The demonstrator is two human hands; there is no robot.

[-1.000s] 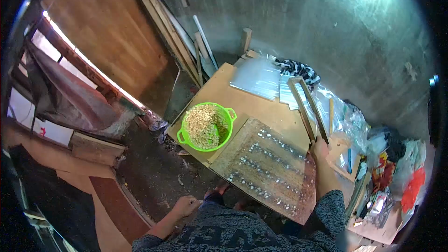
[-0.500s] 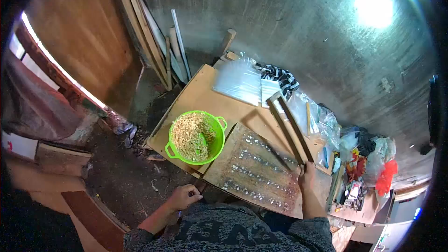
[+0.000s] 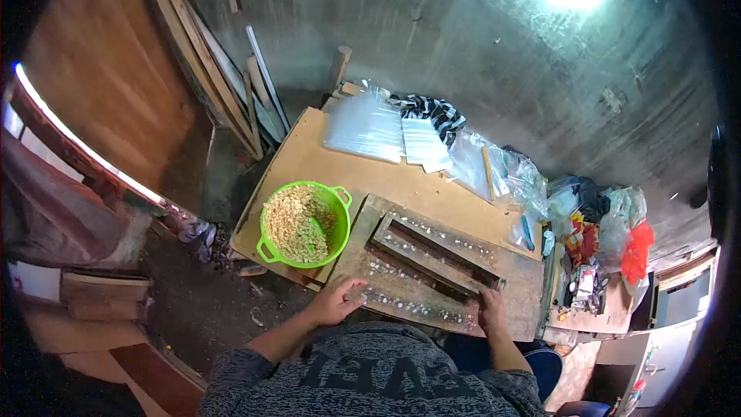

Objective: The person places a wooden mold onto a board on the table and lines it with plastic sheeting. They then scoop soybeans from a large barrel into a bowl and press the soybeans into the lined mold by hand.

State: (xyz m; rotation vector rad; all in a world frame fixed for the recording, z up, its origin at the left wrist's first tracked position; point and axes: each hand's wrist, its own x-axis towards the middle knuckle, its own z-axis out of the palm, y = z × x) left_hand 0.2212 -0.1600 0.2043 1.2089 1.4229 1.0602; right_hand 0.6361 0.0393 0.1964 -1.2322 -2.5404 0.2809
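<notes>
A long, narrow wooden frame (image 3: pixel 428 264) lies on a worn wooden board (image 3: pixel 356 253) dotted with small white bits. My right hand (image 3: pixel 492 310) is closed on the near right end of this frame. Close to the board's front left edge, my left hand (image 3: pixel 336 303) is open and holds nothing. To its upper left stands a lime-green two-handled basin (image 3: pixel 344 220) filled with pale, crumbly pieces that look like nuts or puffed grain. A green scoop (image 3: pixel 312 241) is partly buried in them.
Clear plastic sheets (image 3: pixel 363 127) and a black-and-white cloth (image 3: pixel 436 117) lie at the table's back edge. Plastic bags (image 3: pixel 517 177) crowd the right side, with a red bag (image 3: pixel 637 251) beyond. Wooden planks (image 3: pixel 204 54) lean against the wall at left.
The wooden frame has come down from a raised, tilted pose to lie on the board, held by my right hand. My left hand has moved up and right, its fingers opening toward the board.
</notes>
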